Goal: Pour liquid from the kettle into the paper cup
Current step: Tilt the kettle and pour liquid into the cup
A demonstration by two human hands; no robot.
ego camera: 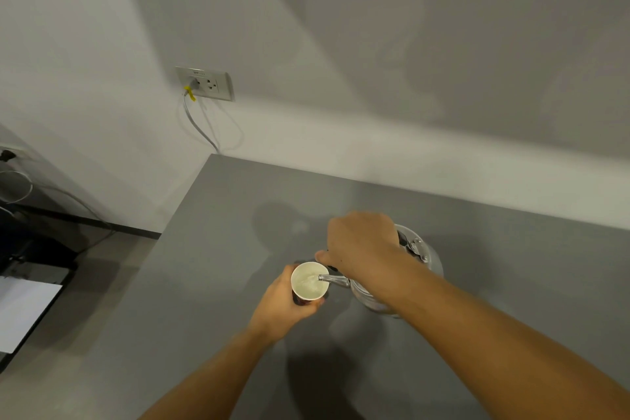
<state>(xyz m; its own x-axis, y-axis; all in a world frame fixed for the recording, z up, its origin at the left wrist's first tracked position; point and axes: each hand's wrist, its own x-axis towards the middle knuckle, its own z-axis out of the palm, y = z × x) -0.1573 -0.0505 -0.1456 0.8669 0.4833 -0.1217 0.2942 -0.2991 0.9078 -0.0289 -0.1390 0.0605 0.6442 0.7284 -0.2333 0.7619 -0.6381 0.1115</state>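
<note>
One kettle, one paper cup, two hands at a grey counter.

Left hand (284, 300) wrapped around the single paper cup (309, 281), fingers closed on its dark outer wall, cup upright near the middle of the counter (211, 249). Right hand (361, 242) clenched on the handle atop the one metal kettle (414, 259), just right of the cup, tilted toward it. Spout (334, 280) reaching over the cup's rim, pale liquid visible inside. On the wall behind, one socket plate (206, 82) with one grey cable (197, 123) plugged in, one yellow tag (189, 94) on it. Off to the left, one white sheet (24, 310) on a dark surface.
</note>
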